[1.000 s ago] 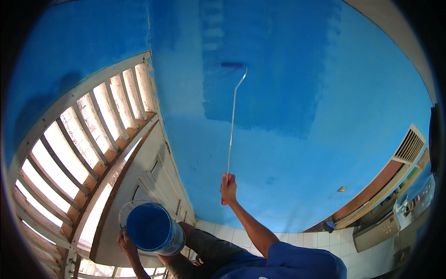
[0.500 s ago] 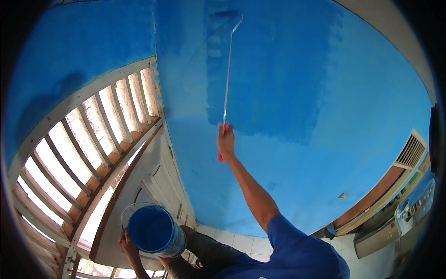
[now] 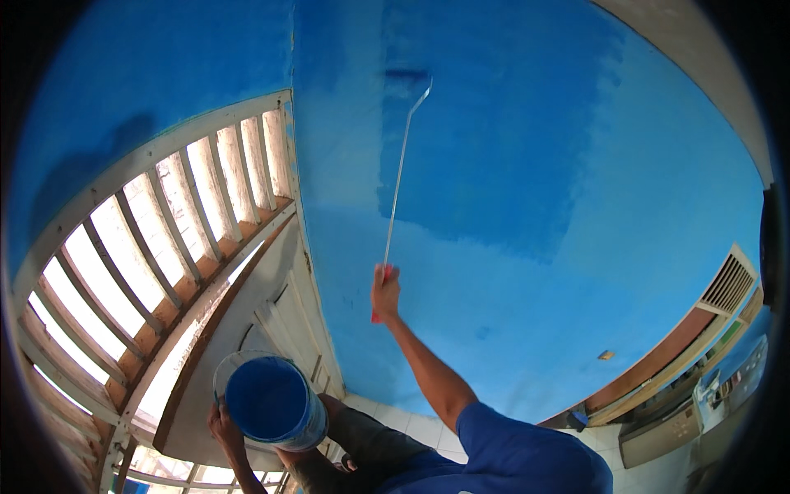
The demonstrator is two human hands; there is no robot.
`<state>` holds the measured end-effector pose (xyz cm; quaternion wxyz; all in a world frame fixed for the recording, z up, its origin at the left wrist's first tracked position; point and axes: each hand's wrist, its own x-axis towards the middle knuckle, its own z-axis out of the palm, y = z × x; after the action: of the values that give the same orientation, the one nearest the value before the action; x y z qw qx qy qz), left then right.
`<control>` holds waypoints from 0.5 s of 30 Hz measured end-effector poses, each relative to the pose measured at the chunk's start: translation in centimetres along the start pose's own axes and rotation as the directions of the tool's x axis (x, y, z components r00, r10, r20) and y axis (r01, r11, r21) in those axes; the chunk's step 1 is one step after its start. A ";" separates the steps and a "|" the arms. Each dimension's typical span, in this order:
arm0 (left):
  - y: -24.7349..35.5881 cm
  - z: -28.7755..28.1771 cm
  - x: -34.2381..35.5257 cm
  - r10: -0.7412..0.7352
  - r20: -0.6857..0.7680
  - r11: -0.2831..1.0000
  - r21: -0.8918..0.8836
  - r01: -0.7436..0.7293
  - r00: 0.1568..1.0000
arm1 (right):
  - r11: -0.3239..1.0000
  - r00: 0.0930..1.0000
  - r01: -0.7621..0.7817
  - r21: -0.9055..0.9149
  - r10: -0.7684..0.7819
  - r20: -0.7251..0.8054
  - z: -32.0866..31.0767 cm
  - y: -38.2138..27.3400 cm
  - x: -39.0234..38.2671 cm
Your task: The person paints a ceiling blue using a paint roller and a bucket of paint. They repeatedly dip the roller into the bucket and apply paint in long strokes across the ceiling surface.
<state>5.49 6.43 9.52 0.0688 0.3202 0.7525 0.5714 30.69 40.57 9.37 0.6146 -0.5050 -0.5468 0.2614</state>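
The right hand [image 3: 384, 292] clamps its fingers on the roller [image 3: 398, 181], its head [image 3: 406, 75] at the wall's darker patch [image 3: 494, 140]; left hand [image 3: 222, 424] grips the bucket [image 3: 313, 425]; even, overlapping strokes should serve well

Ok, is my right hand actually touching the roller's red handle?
Touching. The head view shows the right hand closed around the red handle, with red showing above and below the fist.
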 end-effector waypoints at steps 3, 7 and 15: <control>-0.6 -0.1 0.3 -0.038 0.031 0.999 -0.010 0.038 0.999 | 0.992 0.992 -0.123 -0.015 0.124 0.016 -0.9 5.8 -7.9; -0.7 -0.4 0.4 -0.003 0.062 0.998 -0.060 0.007 0.998 | 0.959 0.965 -0.253 -0.128 0.260 0.041 -2.1 8.3 -13.9; -1.6 0.0 0.3 -0.019 0.009 0.996 -0.092 0.020 1.000 | 0.991 0.991 -0.133 -0.010 0.133 0.014 1.5 2.2 -5.2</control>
<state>4.62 6.41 8.14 0.0921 0.3118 0.7281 0.6035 28.42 37.30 5.11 0.5896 -0.5412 -0.5174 0.3030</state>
